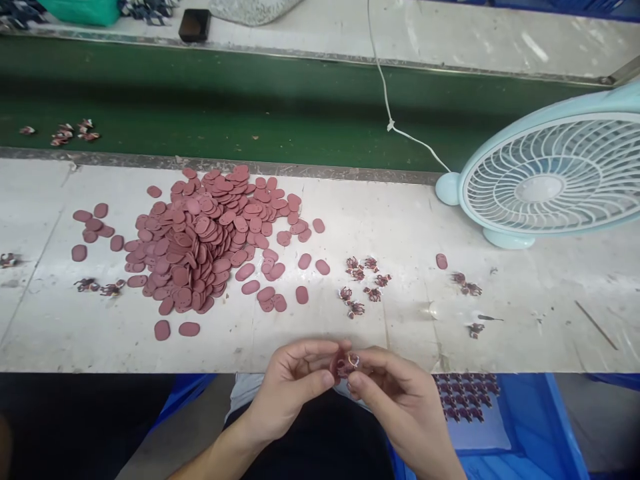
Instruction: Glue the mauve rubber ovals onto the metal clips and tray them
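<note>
Left hand [293, 383] and right hand [395, 393] both pinching small maroon part [345, 365] past desk [420, 333] edge, 6 o'clock. I judge slip drops it into blue bin [530, 427].

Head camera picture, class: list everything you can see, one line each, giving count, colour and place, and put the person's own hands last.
Flat oval reddish-brown pieces: too many to count, heaped on the white bench, left of centre, with strays around.
Small dark wiry parts with reddish bits: about eight, bench centre; a few more to the right, left and on the belt.
Pale blue desk fan: one, bench right.
White cord: one, crossing the belt to the fan.
Green conveyor belt: one, behind the bench.
Small black box: one, far shelf.
Blue plastic bin: one, below the bench, holding more small parts.
Left hand: pinching a small reddish piece.
Right hand: gripping the same piece.
</note>
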The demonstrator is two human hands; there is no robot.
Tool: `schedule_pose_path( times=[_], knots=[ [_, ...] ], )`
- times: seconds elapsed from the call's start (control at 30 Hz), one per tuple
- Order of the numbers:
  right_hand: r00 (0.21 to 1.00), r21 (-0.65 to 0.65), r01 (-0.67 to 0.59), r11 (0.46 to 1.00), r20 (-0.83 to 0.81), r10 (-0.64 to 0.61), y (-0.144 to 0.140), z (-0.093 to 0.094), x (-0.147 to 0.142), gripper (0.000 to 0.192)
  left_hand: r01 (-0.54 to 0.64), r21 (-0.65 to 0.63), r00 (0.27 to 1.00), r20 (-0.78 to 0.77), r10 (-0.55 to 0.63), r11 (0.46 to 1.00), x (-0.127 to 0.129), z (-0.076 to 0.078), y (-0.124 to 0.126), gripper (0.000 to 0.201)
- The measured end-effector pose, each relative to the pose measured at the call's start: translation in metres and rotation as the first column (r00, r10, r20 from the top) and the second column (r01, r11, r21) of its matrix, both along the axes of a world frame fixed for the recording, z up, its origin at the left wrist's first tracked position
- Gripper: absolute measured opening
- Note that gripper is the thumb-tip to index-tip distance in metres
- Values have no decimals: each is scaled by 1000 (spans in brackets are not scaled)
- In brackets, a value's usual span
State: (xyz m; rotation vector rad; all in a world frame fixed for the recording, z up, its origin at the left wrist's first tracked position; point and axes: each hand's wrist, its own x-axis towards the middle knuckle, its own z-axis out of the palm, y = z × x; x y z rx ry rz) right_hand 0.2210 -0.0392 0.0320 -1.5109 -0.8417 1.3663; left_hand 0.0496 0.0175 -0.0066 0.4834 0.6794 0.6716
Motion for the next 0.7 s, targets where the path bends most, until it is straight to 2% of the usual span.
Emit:
schedule_pose_path(
  times=[0.23,0.4,0.53,0.7],
  knots=[
    [997,78,-72,994,31,69,8,0,2,16,-14,12,1000,-12,14,1000,1,1,0,26],
    [998,33,-69,997,12,68,10,3,4,15,-61,-64,998,-23,59,996,6,3,-1,15],
    [995,10,-94,996,16,94,12,3,6,13,-62,-42,994,-96,57,997,10,3,-4,10],
    [996,-31,-36,999,-85,33,13,-4,2,11,-117,-37,984,-138,111,992,10,1,-9,9]
  ],
)
